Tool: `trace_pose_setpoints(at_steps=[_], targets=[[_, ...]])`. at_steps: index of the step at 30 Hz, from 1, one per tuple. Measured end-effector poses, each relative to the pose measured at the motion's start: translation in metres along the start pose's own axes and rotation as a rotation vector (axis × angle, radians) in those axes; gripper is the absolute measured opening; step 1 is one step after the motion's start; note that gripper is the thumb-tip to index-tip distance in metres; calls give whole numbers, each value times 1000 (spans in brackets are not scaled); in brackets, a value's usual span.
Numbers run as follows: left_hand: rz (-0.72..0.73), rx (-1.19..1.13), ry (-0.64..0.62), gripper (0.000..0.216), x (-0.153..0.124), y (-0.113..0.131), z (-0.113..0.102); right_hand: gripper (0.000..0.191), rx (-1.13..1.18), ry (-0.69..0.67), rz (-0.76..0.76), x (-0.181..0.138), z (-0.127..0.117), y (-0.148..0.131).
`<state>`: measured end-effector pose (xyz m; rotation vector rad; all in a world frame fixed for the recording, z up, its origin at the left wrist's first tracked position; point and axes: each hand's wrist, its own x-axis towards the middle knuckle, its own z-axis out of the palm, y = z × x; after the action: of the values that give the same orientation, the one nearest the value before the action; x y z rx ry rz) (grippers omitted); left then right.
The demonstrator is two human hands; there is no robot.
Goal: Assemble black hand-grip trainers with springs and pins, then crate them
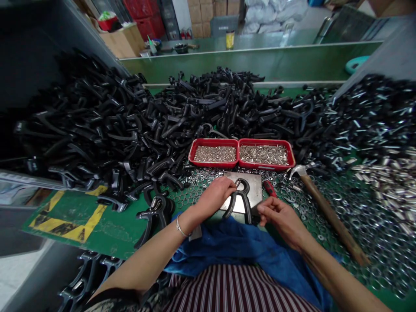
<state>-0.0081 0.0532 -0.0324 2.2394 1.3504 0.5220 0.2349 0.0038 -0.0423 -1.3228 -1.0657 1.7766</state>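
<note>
A black hand grip strengthener (246, 200) lies on a square metal plate (256, 182) in front of me, its handles towards my body. My left hand (217, 194) is closed at its top left, fingertips at the spring. Just right of the strengthener's right handle, my right hand (280, 219) has its thumb and fingers pressed together; whether a small part sits between them is hidden. Beyond the plate are two red trays, the left tray (212, 165) with small metal bits, the right tray (266, 167) with metal pins. A small red-handled tool (269, 189) lies beside the plate.
A hammer (331, 214) with a wooden handle lies at the right among many metal rings (367, 242). Black handle parts (130, 125) are heaped across the back and left. Silver sleeves (394, 182) are piled far right. Another strengthener (156, 214) lies left of my arm.
</note>
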Motion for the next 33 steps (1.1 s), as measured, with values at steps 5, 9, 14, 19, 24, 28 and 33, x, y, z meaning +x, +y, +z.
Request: trace_pose_setpoints(at_steps=[5,9,14,19,24,28,33], targets=[[71,270,-25,21,4,7,10,31,57,-5,12,7,-1,4],[97,365,-36,25,4,10,15,32,-43,-50,-24,13,-3,-7],[30,303,47,30,0,5,23,26,-401,69,-245,31,6,-9],[18,310,66,33,-2,3,28,17,-911,74,-744,52,19,-4],[101,266,66,28,-5,-1,25,23,-1105,30,-867,60,20,4],[59,194,69,26,-7,-5,24,25,-1173,8,-898,63,19,5],[29,245,67,24,-5,-2,28,27,-1347,-37,-901,65,17,5]])
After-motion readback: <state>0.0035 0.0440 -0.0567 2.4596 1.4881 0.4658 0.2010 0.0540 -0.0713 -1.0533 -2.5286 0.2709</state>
